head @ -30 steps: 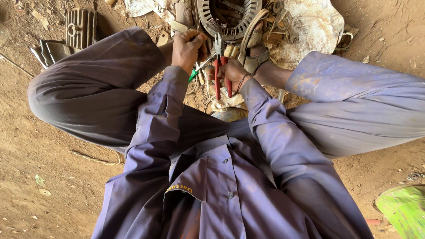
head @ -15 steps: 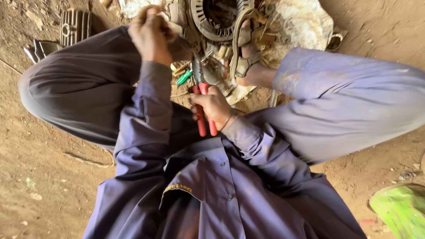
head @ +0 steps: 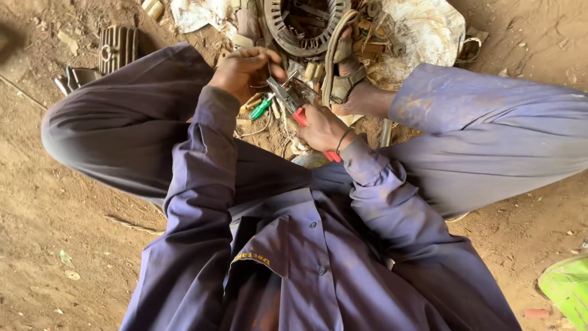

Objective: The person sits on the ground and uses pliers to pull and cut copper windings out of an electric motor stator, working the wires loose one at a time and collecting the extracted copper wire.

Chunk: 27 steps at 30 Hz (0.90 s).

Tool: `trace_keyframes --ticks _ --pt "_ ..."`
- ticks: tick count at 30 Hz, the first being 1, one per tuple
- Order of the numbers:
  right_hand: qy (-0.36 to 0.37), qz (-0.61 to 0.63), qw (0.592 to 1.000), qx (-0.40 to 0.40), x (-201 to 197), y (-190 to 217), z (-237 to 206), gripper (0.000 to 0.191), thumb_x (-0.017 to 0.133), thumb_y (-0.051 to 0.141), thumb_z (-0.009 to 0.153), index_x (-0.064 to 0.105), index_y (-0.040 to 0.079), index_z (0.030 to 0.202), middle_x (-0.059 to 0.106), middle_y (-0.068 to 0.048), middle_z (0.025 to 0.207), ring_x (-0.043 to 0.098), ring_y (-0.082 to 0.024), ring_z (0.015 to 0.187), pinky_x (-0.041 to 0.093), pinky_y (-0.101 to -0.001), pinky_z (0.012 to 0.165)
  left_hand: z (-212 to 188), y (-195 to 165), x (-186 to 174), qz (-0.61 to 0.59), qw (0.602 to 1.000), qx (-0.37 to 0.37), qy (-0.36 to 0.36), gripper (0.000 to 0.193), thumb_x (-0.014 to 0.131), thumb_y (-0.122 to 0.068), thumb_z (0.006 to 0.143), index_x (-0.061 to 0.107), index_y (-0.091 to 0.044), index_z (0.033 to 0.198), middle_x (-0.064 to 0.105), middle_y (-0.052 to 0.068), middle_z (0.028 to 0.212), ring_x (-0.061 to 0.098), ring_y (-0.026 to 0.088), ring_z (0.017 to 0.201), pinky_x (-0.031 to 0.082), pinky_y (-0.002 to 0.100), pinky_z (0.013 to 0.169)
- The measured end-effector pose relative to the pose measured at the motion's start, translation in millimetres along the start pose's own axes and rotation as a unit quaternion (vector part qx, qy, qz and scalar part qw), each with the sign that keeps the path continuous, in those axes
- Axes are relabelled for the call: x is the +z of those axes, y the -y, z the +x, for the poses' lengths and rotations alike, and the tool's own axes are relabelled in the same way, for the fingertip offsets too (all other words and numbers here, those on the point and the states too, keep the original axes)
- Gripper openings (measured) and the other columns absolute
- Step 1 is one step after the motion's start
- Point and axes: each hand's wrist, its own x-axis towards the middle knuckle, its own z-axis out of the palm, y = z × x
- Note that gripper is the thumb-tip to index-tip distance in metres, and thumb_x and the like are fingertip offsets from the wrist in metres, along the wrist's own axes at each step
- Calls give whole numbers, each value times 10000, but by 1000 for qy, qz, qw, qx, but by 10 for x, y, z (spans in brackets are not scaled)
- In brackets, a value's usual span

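I sit on dirt ground in blue overalls with my knees spread. My right hand (head: 320, 127) grips red-handled pliers (head: 293, 104), their jaws pointing up and left toward my left hand (head: 245, 72). The fingers of my left hand are pinched on a thin wire just above the plier jaws. A green-handled screwdriver (head: 261, 108) lies on the ground under my hands. Just beyond them stands a round metal stator ring (head: 301, 27) with slotted teeth. My sandalled foot (head: 340, 67) rests beside it.
A finned metal cover (head: 117, 48) lies at the upper left on the dirt. A dusty white sack (head: 422, 30) lies behind the ring. Small parts and scraps are scattered between my legs. A green object (head: 566, 285) shows at the lower right edge.
My left hand came down from its raised spot to meet the plier jaws. My right hand with the pliers moved slightly up and toward the stator ring.
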Motion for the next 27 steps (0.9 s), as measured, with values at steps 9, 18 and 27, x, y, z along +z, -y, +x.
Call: trace_keyframes --ticks 9,18,27 --pt "38 433 891 135 180 -320 548 173 701 41 922 585 -23 1034 689 -263 1133 703 -331 986 628 -484 823 325 182 -240 10 958 143 -247 170 534 -65 1038 635 -36 905 578 46 645 581 162 495 486 333 427" --pt "67 605 772 183 54 -401 914 244 563 -35 861 533 67 1081 730 -222 1179 710 -328 1180 616 -633 804 420 312 -252 4 972 155 -174 187 526 -68 1092 629 -7 948 599 67 707 526 147 529 455 312 469" --pt "74 594 779 189 58 -368 955 302 596 -18 895 535 57 1182 738 -164 1108 747 -284 1018 620 -621 842 382 244 -133 15 975 103 -197 188 522 -111 1061 617 -9 934 552 48 642 497 143 457 372 286 389"
